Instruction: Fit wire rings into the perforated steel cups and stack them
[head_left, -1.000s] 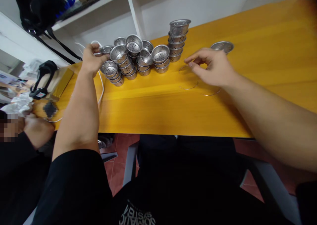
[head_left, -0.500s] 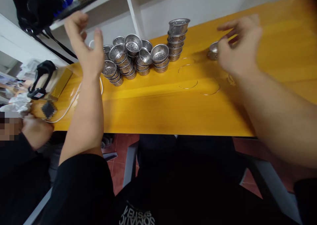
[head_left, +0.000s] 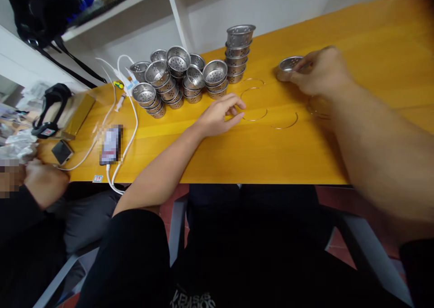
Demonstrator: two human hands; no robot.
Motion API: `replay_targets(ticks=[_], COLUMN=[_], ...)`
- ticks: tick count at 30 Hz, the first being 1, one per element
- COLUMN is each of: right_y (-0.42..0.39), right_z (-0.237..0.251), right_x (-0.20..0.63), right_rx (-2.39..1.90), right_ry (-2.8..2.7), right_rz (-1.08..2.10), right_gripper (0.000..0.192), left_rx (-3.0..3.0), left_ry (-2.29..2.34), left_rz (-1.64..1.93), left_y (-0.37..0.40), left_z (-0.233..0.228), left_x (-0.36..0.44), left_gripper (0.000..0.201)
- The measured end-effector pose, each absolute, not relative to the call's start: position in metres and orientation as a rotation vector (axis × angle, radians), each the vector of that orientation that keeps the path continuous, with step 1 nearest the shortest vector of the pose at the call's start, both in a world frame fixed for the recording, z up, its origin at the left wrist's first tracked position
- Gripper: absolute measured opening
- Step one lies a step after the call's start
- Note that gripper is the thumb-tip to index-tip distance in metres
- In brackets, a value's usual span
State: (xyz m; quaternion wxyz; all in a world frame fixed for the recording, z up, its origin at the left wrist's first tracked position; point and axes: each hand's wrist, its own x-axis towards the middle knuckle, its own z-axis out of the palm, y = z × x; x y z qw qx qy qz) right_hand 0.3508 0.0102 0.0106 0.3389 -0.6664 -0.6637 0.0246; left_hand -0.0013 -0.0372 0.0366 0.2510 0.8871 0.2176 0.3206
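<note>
My right hand (head_left: 320, 73) is closed on the near side of the rim of a perforated metal cup (head_left: 284, 71), thumb and fingers pinching it. That cup stands apart from the others on the orange table. My left hand (head_left: 222, 114) reaches over the table, thumb and fingers apart with a gap between them. Beside its fingertips lie thin curved wires, one of them a copper-coloured wire (head_left: 259, 119) and another a wire arc (head_left: 286, 127). More wire loops (head_left: 317, 111) lie under my right wrist, partly hidden.
A tall stack of perforated cups (head_left: 237, 57) stands at the back, with several shorter stacks (head_left: 167, 84) to its left. A phone (head_left: 111, 145), white cables (head_left: 135, 129) and a small dark box (head_left: 63, 152) are further left. Another person's arm (head_left: 45, 179) rests at the left edge.
My left hand has come down and right from above the cup stacks to the wires. My right hand has lowered slightly and taken hold of the separate cup.
</note>
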Motion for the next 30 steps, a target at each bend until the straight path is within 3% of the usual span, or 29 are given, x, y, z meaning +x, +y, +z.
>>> replay_targets(ticks=[4, 10, 15, 18, 20, 23, 30], right_y=[-0.007, -0.042, -0.058, -0.051, -0.041, -0.021, 0.007], right_z=[0.036, 0.054, 0.054, 0.048, 0.04, 0.026, 0.011], right_x=[0.331, 0.271, 0.248, 0.258, 0.269, 0.283, 0.288], right_rx=[-1.588, -0.977, -0.865, -0.882, -0.93, -1.117, -1.26], right_ry=[-1.748, -1.999, -2.087, -2.089, -2.09, -2.126, -2.395], right_rz=[0.08, 0.377, 0.671, 0.776, 0.684, 0.414, 0.281], right_gripper=[0.053, 0.056, 0.04, 0.056, 0.064, 0.061, 0.025], left_rx=[2.247, 1.966, 1.972, 1.979, 2.006, 2.072, 2.094], left_ry=[0.691, 0.76, 0.706, 0.701, 0.716, 0.738, 0.739], left_rz=[0.899, 0.825, 0.898, 0.941, 0.957, 0.95, 0.917], left_y=[-0.029, -0.024, -0.028, -0.024, -0.021, -0.018, -0.022], left_z=[0.023, 0.012, 0.015, 0.013, 0.01, 0.007, 0.012], left_x=[-0.004, -0.002, -0.003, -0.007, -0.009, -0.01, -0.01], left_gripper=[0.027, 0.084, 0.077, 0.072, 0.07, 0.071, 0.074])
